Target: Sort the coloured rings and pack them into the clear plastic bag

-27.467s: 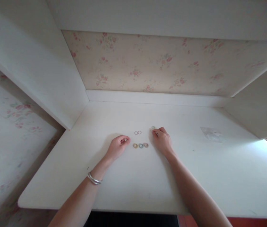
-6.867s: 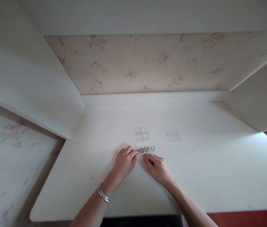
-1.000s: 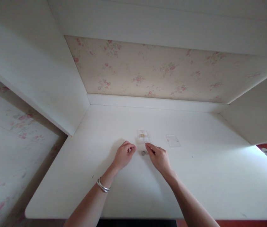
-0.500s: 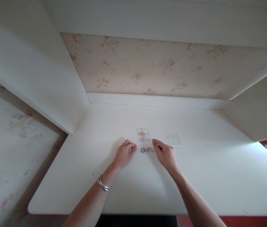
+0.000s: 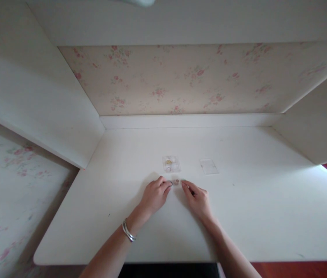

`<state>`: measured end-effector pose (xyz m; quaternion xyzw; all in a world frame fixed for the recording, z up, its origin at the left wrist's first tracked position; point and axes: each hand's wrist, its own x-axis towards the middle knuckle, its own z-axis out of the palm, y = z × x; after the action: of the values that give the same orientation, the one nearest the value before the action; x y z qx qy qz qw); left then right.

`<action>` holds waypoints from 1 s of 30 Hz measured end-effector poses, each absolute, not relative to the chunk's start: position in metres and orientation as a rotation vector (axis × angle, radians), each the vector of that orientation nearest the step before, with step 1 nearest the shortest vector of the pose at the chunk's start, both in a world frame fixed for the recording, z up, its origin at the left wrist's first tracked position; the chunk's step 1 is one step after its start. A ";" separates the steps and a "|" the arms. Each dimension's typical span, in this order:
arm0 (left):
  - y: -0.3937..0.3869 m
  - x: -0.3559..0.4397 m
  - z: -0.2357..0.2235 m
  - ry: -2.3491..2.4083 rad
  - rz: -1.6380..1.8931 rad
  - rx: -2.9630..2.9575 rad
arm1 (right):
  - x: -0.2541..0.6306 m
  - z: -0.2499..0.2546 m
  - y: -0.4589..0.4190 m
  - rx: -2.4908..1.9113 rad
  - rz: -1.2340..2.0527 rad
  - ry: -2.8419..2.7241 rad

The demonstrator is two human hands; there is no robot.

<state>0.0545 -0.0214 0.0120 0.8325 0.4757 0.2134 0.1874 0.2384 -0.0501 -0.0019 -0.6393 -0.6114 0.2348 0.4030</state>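
Note:
On the white desk (image 5: pixel 239 216), my left hand (image 5: pixel 154 195) and my right hand (image 5: pixel 197 199) rest close together, fingertips facing each other. Between them lies a small pinkish ring (image 5: pixel 176 182). The curled left fingers pinch at a greyish ring (image 5: pixel 170 182) right at their tips. The right fingers are pressed together beside the pinkish ring, and what they cover is hidden. Just beyond the hands sits a small clear box (image 5: pixel 171 164) with a yellow ring (image 5: pixel 168 162) inside. My left wrist carries a silver bangle (image 5: pixel 128 231).
A flat clear lid (image 5: pixel 209 166) lies to the right of the box. White side panels (image 5: pixel 36 96) and a flowered back wall (image 5: pixel 181 81) close in the desk. The desk's front edge runs just below my forearms.
My right hand has slid left and nearer, now covering where the green ring lay. The left fingertips have reached the grey ring. The camera view has tipped slightly.

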 end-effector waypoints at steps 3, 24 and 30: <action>-0.023 0.057 0.010 1.356 0.618 2.336 | 0.239 -0.002 -0.050 -1.588 0.616 -1.548; 0.033 0.074 0.021 1.405 0.912 2.178 | 0.242 -0.006 -0.051 -1.499 0.673 -1.599; 0.025 0.058 0.016 1.449 0.966 2.035 | 0.242 -0.006 -0.051 -1.528 0.614 -1.707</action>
<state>0.0580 0.0254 0.0155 0.7394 0.5266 0.3511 0.2295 0.2420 -0.0515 -0.0060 -0.5971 -0.6670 0.2400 0.3754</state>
